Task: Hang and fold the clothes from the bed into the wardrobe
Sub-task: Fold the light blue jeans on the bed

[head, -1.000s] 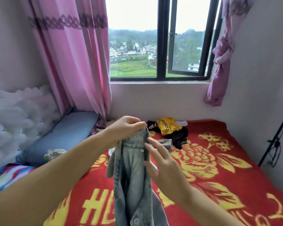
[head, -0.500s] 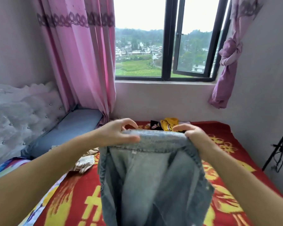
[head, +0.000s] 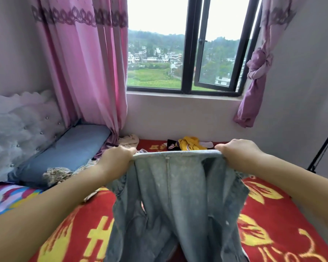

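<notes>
Far left I see a tufted white headboard (head: pixel 17 125), then a blue pillow (head: pixel 68 150) along the wall with a crumpled patterned cloth (head: pixel 57 173) just in front of it. A pink curtain (head: pixel 87 69) hangs down to the pillow's far end. My left hand (head: pixel 116 157) has its grip clenched on the left end of the denim garment (head: pixel 174 201), fingers curled over the top edge. The garment is held up above the bed (head: pixel 284 224), its top edge pulled straight between both hands, the rest hanging down toward the red and yellow blanket. Behind it, near the wall under the window (head: pixel 187 53), lies a small pile with a yellow garment (head: pixel 189 144). My right hand (head: pixel 239 154) grips the right end of the same edge. Far right, a knotted purple curtain (head: pixel 256 76).
</notes>
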`<state>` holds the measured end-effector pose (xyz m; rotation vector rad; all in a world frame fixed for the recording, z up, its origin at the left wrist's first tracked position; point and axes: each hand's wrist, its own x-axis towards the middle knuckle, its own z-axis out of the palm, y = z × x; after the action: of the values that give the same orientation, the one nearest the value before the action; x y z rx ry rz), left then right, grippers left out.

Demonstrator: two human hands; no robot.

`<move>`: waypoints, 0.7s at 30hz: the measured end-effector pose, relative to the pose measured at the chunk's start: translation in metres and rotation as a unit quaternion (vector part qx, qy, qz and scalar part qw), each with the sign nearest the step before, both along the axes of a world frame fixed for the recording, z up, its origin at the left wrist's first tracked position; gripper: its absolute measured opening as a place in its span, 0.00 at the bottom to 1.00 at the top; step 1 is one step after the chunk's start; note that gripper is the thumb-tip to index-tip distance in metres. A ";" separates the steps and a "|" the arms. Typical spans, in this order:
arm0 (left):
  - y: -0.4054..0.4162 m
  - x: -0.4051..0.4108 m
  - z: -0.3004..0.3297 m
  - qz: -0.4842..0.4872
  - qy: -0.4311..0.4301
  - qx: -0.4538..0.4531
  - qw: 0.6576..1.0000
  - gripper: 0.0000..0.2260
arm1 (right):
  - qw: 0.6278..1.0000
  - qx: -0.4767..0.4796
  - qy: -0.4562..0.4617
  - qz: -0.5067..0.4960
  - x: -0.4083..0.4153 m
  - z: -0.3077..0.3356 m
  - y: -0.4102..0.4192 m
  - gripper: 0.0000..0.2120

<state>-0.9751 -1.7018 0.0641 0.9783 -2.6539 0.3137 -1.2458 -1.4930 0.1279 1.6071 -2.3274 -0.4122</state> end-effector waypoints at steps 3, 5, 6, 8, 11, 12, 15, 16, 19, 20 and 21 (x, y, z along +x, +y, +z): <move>0.001 -0.015 0.016 0.006 0.095 0.225 0.970 0.10 | 0.984 0.024 -0.156 -0.076 -0.013 0.000 -0.007 0.13; 0.010 -0.027 0.025 0.048 0.198 0.438 0.876 0.13 | 0.937 0.014 -0.336 -0.096 -0.013 0.002 -0.011 0.19; 0.016 -0.031 0.028 0.067 0.246 0.521 0.815 0.14 | 0.885 -0.035 -0.453 -0.105 -0.012 0.000 -0.012 0.21; 0.024 -0.037 0.037 0.055 0.326 0.619 0.712 0.12 | 0.711 -0.172 -0.671 -0.121 -0.010 -0.002 -0.012 0.21; 0.026 -0.038 0.057 -0.013 0.404 0.695 0.595 0.10 | 0.538 -0.252 -0.803 -0.053 -0.014 0.008 -0.007 0.13; 0.023 -0.035 0.064 -0.042 0.419 0.706 0.569 0.08 | 0.522 -0.247 -0.816 -0.021 -0.015 0.013 -0.004 0.11; 0.016 -0.024 0.081 -0.128 0.388 0.667 0.623 0.13 | 0.630 -0.216 -0.744 0.059 -0.018 0.024 0.003 0.16; 0.015 -0.021 0.083 -0.130 0.354 0.611 0.696 0.16 | 0.703 -0.227 -0.669 0.079 -0.016 0.027 0.004 0.16; 0.017 -0.015 0.089 -0.071 0.328 0.393 0.856 0.14 | 0.852 -0.319 -0.398 0.116 -0.009 0.035 -0.001 0.08; 0.018 -0.014 0.091 -0.066 0.340 0.355 0.868 0.08 | 0.862 -0.344 -0.352 0.124 -0.007 0.038 -0.003 0.05; 0.017 -0.012 0.093 -0.064 0.341 0.319 0.882 0.02 | 0.865 -0.363 -0.322 0.127 -0.005 0.040 -0.003 0.07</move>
<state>-0.9872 -1.6848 0.1569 0.8449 -2.1305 -0.8396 -1.2506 -1.4955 0.1674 1.7272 -2.1620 1.0944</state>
